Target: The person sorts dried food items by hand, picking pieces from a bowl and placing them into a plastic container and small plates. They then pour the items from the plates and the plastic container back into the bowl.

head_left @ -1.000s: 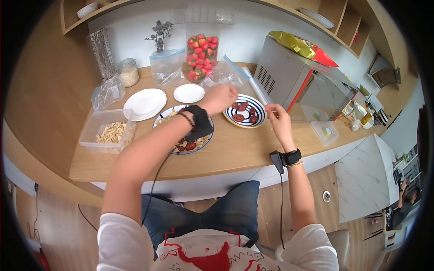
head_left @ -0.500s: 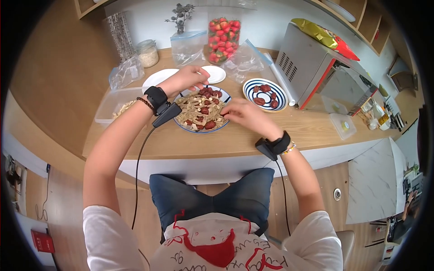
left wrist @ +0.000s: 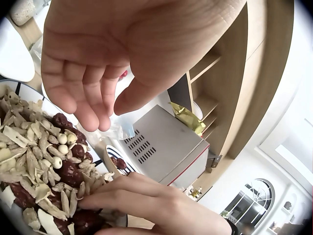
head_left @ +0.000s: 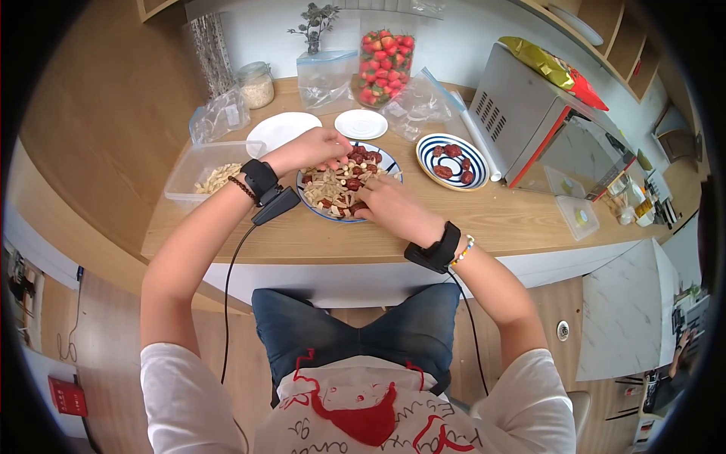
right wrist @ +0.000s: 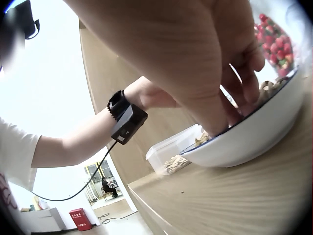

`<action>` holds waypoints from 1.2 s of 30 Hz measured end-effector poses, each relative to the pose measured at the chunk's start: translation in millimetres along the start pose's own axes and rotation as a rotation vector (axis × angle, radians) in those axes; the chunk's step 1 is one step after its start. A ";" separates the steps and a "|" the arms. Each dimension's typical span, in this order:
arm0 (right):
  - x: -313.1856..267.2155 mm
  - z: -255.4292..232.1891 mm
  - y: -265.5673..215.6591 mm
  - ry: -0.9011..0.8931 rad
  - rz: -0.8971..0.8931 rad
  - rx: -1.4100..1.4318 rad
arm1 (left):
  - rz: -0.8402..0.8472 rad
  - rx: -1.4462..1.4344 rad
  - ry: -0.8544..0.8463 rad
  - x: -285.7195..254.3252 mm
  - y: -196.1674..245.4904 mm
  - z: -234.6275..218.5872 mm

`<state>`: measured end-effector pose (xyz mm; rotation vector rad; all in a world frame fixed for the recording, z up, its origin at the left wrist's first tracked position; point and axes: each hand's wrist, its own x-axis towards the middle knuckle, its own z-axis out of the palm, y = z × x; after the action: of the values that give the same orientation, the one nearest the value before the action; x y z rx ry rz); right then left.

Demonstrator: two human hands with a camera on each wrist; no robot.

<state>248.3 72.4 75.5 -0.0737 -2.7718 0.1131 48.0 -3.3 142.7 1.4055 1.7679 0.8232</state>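
A white bowl with a blue rim (right wrist: 249, 142) holds dried root slices (left wrist: 34, 161), pale round seeds and red dates (left wrist: 71, 174). My right hand (head_left: 399, 210) reaches into its near right side, thumb and fingers around a dark red date (left wrist: 88, 221) among the slices. Over the bowl's far left side hovers my left hand (head_left: 308, 149), palm down, fingers loosely bent and nothing in them. To the right, a blue-and-white striped bowl (head_left: 432, 155) contains several red dates (head_left: 452, 150).
At left sits a clear plastic tub (head_left: 180, 178) of pale slices. Two white plates, one small (head_left: 361, 124), lie behind the bowl. Farther back are a jar (head_left: 256, 87), zip bags (head_left: 325, 82) and a container of strawberries (head_left: 386, 64). A microwave (head_left: 522, 106) stands at right.
Both hands have moved left from the striped bowl to the bowl of slices. Over the last half second the right hand has gone farther into it; the left has hardly moved.
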 end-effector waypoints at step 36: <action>-60.4 -52.7 159.5 0.532 0.772 0.479 | 0.410 1.120 0.109 -29.1 -18.4 62.2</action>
<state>329.4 230.9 89.0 -0.8935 -1.9846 0.8097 95.1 -32.6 98.3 2.5168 2.1571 -0.0003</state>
